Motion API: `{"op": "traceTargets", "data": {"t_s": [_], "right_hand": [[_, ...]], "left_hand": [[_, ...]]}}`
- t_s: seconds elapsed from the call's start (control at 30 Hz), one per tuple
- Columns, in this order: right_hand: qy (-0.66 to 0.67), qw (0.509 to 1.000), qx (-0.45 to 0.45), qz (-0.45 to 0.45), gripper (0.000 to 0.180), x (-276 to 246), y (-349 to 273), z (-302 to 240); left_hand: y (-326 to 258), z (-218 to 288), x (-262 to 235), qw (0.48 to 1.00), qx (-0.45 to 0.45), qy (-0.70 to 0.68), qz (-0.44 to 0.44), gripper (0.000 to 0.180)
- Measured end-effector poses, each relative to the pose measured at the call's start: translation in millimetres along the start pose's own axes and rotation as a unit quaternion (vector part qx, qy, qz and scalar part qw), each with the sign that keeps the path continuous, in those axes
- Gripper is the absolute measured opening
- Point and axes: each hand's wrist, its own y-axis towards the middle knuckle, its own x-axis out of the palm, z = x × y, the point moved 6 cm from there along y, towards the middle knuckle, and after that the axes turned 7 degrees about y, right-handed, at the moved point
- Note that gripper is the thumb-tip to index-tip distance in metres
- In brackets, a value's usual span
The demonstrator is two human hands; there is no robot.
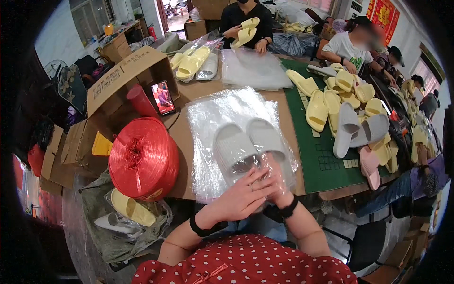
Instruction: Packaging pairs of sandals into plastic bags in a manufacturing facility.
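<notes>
Dotted top (246, 260); hands (247, 193) at slippers (231, 143), near table edge (184, 185)

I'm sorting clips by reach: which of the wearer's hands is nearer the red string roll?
Left. The left hand is right of the red string roll, near the heel end of the pale slippers; the right hand is farther right, also at the slippers.

Pale grey slippers (246, 146), side by side, on clear plastic (207, 120)
</notes>
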Motion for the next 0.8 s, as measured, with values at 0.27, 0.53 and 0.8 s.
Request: {"op": "traceTargets", "data": {"t_s": [0.27, 0.53, 0.8], "right_hand": [[0.029, 0.996, 0.053, 0.065, 0.021, 37.6, 95.2, -26.3], [0.041, 0.995, -0.084, 0.037, 0.054, 8.4, 13.9, -47.3], [0.472, 0.825, 0.093, -0.296, 0.03, -93.7, -39.6, -75.4]], "left_hand": [[-19.4, 4.3, -28.9, 0.999, -0.022, -0.029, -0.011, 0.043], [-57.0, -50.2, -59.6, 0.96, -0.207, -0.01, 0.186, 0.048], [-63.9, -101.1, -49.0, 0.866, -0.407, 0.163, 0.241, 0.068]]}}
